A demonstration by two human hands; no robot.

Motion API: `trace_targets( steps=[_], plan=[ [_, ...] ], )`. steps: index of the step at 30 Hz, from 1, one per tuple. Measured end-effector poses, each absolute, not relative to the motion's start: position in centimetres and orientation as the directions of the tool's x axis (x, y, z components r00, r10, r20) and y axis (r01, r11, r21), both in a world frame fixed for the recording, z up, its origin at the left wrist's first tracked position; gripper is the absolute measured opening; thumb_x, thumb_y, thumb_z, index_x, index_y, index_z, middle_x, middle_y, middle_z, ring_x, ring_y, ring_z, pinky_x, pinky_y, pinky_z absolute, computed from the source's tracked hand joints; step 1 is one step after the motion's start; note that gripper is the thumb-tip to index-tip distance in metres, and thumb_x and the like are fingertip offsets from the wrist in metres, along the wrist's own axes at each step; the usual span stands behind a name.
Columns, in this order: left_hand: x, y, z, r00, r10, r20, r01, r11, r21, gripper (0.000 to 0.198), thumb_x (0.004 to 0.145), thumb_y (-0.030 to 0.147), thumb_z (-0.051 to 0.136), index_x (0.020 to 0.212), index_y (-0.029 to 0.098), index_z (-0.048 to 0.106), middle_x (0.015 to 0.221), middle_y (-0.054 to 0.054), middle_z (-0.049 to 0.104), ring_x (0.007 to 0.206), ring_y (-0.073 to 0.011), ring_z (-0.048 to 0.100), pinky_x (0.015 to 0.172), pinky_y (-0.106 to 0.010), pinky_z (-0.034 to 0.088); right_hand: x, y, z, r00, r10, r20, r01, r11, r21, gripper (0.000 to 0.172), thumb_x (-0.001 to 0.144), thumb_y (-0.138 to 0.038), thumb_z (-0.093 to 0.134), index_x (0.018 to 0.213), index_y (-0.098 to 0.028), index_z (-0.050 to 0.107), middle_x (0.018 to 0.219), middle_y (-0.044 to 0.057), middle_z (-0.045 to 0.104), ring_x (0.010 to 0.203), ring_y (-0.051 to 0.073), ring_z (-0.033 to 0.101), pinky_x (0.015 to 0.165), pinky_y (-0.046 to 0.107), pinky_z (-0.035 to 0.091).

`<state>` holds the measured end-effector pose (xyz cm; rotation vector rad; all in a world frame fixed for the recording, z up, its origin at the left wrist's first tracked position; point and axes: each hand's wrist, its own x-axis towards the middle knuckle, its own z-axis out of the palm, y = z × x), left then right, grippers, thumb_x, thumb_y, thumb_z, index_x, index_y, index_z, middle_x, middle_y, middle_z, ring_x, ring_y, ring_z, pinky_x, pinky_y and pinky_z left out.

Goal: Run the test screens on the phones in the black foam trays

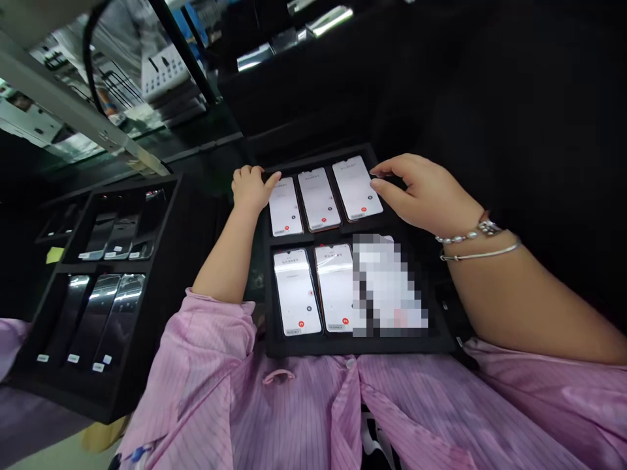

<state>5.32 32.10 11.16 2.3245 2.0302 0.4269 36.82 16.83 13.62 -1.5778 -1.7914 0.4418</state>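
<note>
A black tray (298, 348) lies in front of me with several smartphones in two rows, their bright white screens facing up. My left hand (249, 189) rests at the tray's upper left corner, thumb stretched out over the top of the back-left phone (285, 209). Beside the back-right phone (356, 189), my right hand (424, 189) has thumb and forefinger slightly apart at its right edge; the other fingers are partly hidden. The back-middle phone (319, 199) lies between them. In the front row are the left phone (296, 294) and the middle phone (335, 287); the right one is pixelated.
Another black tray (110, 408) on the left holds several phones with dark screens (98, 313) and small white labels. A yellow note (55, 255) is stuck on it. Behind are a metal frame bar (73, 98) and a stack of white trays (169, 81). A person's sleeve (12, 343) shows at far left.
</note>
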Motion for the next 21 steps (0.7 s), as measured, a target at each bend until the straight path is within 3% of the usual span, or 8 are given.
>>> trace_targets(
  steps=[5, 9, 16, 21],
  plan=[
    [5.4, 31.1, 10.9, 0.182, 0.942, 0.282, 0.960, -0.233, 0.158, 0.045, 0.107, 0.056, 0.055, 0.123, 0.019, 0.076, 0.145, -0.017, 0.065, 0.143, -0.0356, 0.052, 0.124, -0.048, 0.041, 34.8, 25.3, 13.0, -0.014, 0.975, 0.221, 0.802, 0.143, -0.580, 0.033, 0.100, -0.041, 0.054, 0.107, -0.021, 0.079, 0.112, 0.014, 0.075, 0.113, 0.035, 0.068, 0.105, 0.053, 0.054],
    [5.0, 30.3, 10.4, 0.134, 0.953, 0.270, 0.969, -0.184, 0.168, 0.044, 0.109, 0.052, 0.052, 0.114, 0.022, 0.083, 0.148, -0.013, 0.065, 0.149, -0.0350, 0.046, 0.125, -0.050, 0.041, 34.0, 28.9, 9.7, 0.072, 0.982, 0.173, 0.872, 0.022, -0.489, 0.041, 0.098, -0.046, 0.053, 0.109, -0.016, 0.079, 0.114, 0.019, 0.075, 0.113, 0.040, 0.066, 0.102, 0.058, 0.054],
    [5.3, 29.6, 9.6, 0.084, 0.966, 0.243, 0.968, -0.137, 0.212, 0.048, 0.109, 0.055, 0.052, 0.114, 0.022, 0.086, 0.153, -0.013, 0.061, 0.151, -0.0345, 0.044, 0.129, -0.049, 0.038, 34.8, 29.0, 5.8, 0.021, 0.962, 0.272, 0.804, 0.145, -0.576, 0.045, 0.095, -0.064, 0.055, 0.091, -0.024, 0.075, 0.120, 0.024, 0.069, 0.121, 0.045, 0.054, 0.101, 0.064, 0.047],
    [5.4, 29.2, 9.4, 0.101, 0.972, 0.214, 0.960, -0.152, 0.234, 0.051, 0.110, 0.057, 0.050, 0.119, 0.022, 0.086, 0.154, -0.014, 0.060, 0.148, -0.0345, 0.047, 0.130, -0.047, 0.038, 36.0, 28.9, 4.9, 0.001, 0.976, 0.218, 0.863, 0.110, -0.493, 0.046, 0.094, -0.066, 0.055, 0.090, -0.025, 0.077, 0.125, 0.028, 0.064, 0.129, 0.049, 0.051, 0.098, 0.067, 0.046]
  ],
)
